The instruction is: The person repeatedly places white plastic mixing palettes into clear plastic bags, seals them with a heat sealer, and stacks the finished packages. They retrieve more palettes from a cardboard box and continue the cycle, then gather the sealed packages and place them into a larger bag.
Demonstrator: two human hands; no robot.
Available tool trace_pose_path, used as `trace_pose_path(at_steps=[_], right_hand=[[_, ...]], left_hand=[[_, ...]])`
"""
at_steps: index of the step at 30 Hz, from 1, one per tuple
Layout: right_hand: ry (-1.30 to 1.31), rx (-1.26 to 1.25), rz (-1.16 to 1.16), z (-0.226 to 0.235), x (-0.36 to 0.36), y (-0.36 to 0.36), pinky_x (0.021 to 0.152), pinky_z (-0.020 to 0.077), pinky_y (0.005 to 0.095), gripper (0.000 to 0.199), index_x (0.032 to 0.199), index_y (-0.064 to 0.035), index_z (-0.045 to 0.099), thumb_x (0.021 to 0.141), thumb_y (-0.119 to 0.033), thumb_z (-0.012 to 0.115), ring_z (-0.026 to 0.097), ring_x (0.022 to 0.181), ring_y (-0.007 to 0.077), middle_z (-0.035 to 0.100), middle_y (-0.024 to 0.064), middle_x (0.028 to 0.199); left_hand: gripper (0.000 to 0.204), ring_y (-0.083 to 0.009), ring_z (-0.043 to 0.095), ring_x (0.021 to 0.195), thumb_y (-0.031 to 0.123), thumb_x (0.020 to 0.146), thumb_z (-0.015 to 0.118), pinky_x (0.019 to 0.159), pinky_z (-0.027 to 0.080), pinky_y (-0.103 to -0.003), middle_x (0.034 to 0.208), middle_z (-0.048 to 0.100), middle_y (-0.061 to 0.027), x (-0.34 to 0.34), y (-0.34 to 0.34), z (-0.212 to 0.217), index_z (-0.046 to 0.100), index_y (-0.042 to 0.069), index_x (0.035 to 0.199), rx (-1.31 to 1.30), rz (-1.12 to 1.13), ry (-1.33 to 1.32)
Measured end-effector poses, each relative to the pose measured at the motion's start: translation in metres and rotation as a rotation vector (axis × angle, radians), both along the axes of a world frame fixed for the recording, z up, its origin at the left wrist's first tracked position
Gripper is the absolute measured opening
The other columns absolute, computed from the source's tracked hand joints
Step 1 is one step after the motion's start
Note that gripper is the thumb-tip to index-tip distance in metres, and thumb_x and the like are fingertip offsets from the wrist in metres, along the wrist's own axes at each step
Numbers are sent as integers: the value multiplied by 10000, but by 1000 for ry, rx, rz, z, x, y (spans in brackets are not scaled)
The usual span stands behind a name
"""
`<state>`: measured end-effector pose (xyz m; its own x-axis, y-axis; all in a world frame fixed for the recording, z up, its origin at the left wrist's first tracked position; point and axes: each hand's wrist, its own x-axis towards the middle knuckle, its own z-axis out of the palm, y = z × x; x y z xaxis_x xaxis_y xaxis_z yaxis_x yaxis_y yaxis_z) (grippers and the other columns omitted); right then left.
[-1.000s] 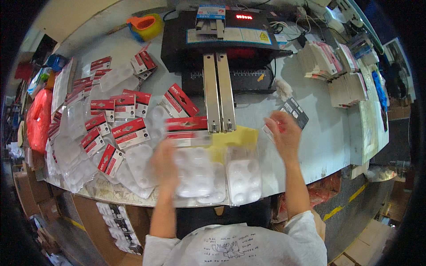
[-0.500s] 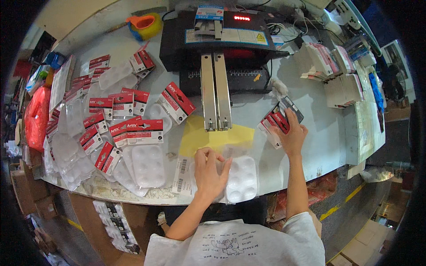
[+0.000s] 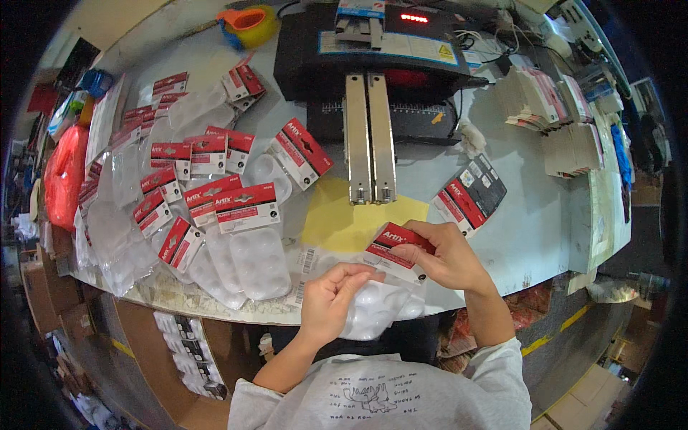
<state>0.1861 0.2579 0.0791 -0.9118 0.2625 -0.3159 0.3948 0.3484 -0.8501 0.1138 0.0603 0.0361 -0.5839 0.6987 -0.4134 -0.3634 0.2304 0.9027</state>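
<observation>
Red and white card [image 3: 387,235] is in the person's right hand [image 3: 446,259], above the near edge of the worktop [image 3: 530,236], beside the yellow sheet [image 3: 326,222]. The right fingers pinch it, the thumb lying across its front and the others behind its upper edge. Just below the card hangs a white plastic tray [image 3: 369,315] with round wells, in a clear bag [image 3: 416,304]; whether the card sits over the bag's mouth or only in front of it cannot be told. The left hand [image 3: 328,304] is at the bag's left side, thumb and forefinger pressed together on its edge. Past the yellow sheet, two metal bars [image 3: 356,136] reach out from a black machine [image 3: 301,61] with a red lit display [image 3: 414,18]. Right of the sheet lie some loose cards [image 3: 474,190], and farther right stand stacks of cards [image 3: 530,97]. On the left, bagged trays [image 3: 261,261] with red and white tops lie overlapping in a wide heap, next to a red plastic bag [image 3: 66,175].
</observation>
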Motion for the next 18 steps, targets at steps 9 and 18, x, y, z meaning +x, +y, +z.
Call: trace_pose_path(at_steps=[9, 18], right_hand=[[50, 33, 9, -4, 3, -4, 536, 441, 330, 295, 955, 10, 620, 841, -260, 644, 570, 550, 264, 599, 180, 672], [62, 89, 166, -6, 5, 0, 552, 449, 348, 271, 939, 5, 614, 834, -243, 651, 612, 615, 318, 607, 195, 718]], left_hand=[[162, -37, 533, 689, 126, 902, 585, 635, 431, -197, 765, 669, -29, 1, 0, 2, 627, -21, 851, -54, 67, 150], [149, -29, 445, 602, 120, 875, 623, 530, 367, -204, 638, 556, 36, 2, 3, 9, 630, -9, 800, -130, 27, 279]])
